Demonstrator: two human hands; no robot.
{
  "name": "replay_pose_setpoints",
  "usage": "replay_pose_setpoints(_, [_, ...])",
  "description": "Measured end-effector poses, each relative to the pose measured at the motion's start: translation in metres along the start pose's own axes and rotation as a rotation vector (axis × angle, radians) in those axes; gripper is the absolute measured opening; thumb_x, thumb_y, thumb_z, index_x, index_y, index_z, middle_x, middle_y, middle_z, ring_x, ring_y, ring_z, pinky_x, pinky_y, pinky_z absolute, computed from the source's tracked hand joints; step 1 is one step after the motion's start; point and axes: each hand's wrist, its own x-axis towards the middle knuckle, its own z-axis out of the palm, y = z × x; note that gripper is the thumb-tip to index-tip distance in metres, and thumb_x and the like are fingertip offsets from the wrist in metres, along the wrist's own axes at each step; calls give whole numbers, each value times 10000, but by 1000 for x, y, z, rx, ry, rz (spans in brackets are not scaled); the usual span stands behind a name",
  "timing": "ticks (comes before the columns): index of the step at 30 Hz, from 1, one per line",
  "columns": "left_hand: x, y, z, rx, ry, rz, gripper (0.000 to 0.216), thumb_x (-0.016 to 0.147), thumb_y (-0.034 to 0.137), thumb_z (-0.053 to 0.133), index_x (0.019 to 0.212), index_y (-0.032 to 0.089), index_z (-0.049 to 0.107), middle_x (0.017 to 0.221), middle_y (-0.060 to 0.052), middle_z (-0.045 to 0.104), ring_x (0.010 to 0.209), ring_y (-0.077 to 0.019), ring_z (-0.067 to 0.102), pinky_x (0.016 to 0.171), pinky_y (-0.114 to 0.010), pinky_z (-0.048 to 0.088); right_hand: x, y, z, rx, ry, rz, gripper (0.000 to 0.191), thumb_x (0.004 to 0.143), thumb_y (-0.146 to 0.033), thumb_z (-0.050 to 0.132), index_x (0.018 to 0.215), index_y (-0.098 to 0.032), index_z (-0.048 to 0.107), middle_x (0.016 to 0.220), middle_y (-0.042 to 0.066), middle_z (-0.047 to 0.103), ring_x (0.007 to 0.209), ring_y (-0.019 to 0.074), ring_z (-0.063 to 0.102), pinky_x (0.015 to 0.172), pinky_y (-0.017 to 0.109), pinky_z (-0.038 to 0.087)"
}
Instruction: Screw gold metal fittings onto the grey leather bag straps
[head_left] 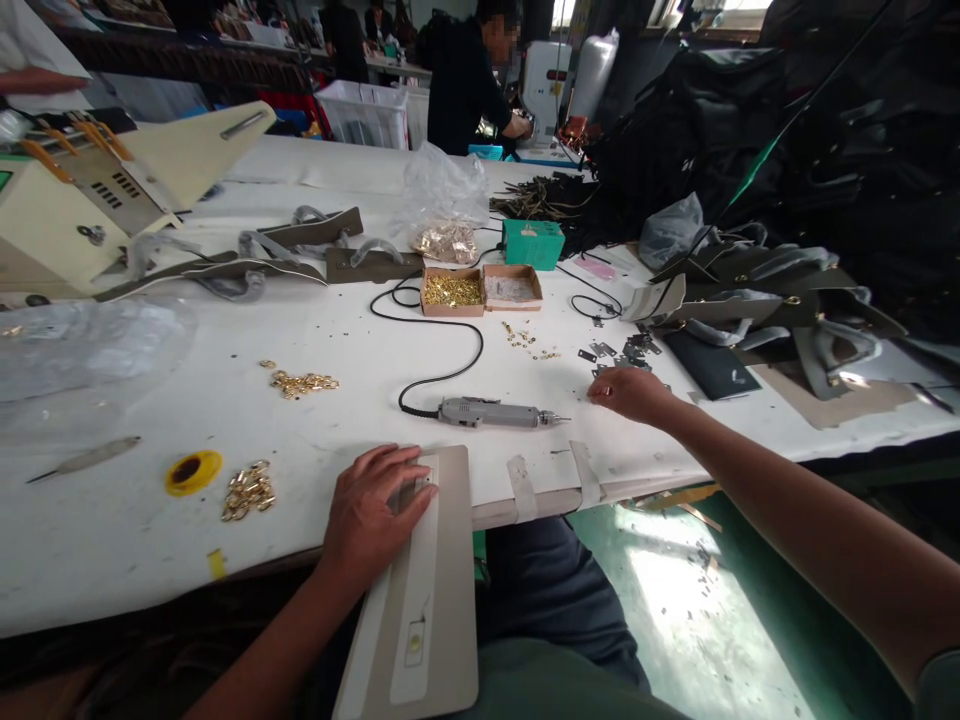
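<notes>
My left hand (373, 507) lies flat, fingers spread, on a beige leather panel (431, 600) that hangs over the table's near edge; a small metal fitting sits by the fingertips. My right hand (630, 393) reaches out to the right, fingers curled down in a pinch at a scatter of small dark metal plates (626, 352); what it grips is hidden. A grey electric screwdriver (491, 412) with a black cord lies on the white table (300, 340) between the hands.
Two open cardboard boxes (480, 290) hold gold and silver fittings, with a green box (532, 243) behind. Gold hardware piles (247, 490) and a yellow tape roll (193, 471) lie left. Grey-green leather pieces, a cream machine (90, 190) and black bags surround. A person works at the far end.
</notes>
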Motion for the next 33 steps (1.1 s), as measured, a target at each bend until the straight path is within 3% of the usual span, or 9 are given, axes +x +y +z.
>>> replay_pose_setpoints(6, [0, 1, -1, -10, -13, -21, 154, 907, 360, 687, 1008, 294, 783, 1289, -19, 759, 1303, -321, 593, 1082, -526, 460, 11, -7, -12, -83, -152, -6, 183, 896, -280, 653, 1017, -249, 786, 1053, 53, 787, 902, 228, 703, 701, 282, 442])
replay_pose_setpoints(16, [-2, 2, -2, -10, -17, -32, 153, 904, 360, 690, 1013, 304, 782, 1302, -11, 755, 1311, -321, 593, 1082, -526, 450, 36, -13, -27, -74, -286, -86, 85, 738, -210, 751, 819, -230, 769, 894, 67, 774, 831, 268, 701, 749, 343, 478])
replay_pose_setpoints(23, [-3, 0, -1, -10, -23, -33, 155, 909, 355, 690, 1023, 294, 777, 1314, -17, 748, 1321, -314, 583, 1089, -521, 434, 32, -6, -14, 205, -193, -65, 49, 738, -197, 723, 786, -205, 720, 804, 18, 756, 734, 185, 690, 666, 258, 485])
replay_pose_setpoints(28, [-2, 1, -2, -6, -25, -40, 154, 906, 354, 693, 1018, 295, 781, 1313, -21, 750, 1324, -321, 583, 1091, -524, 436, 46, -7, -6, 416, -17, 101, 248, 877, -319, 640, 1058, -187, 746, 805, 32, 768, 687, 160, 675, 607, 234, 492])
replay_pose_setpoints(33, [-1, 2, -2, -7, -18, -32, 154, 900, 348, 698, 1012, 288, 785, 1310, -29, 753, 1311, -322, 593, 1086, -524, 450, 75, -16, -5, 488, 111, 209, 324, 915, -356, 599, 1110, -156, 764, 844, 54, 753, 588, 124, 578, 533, 232, 435])
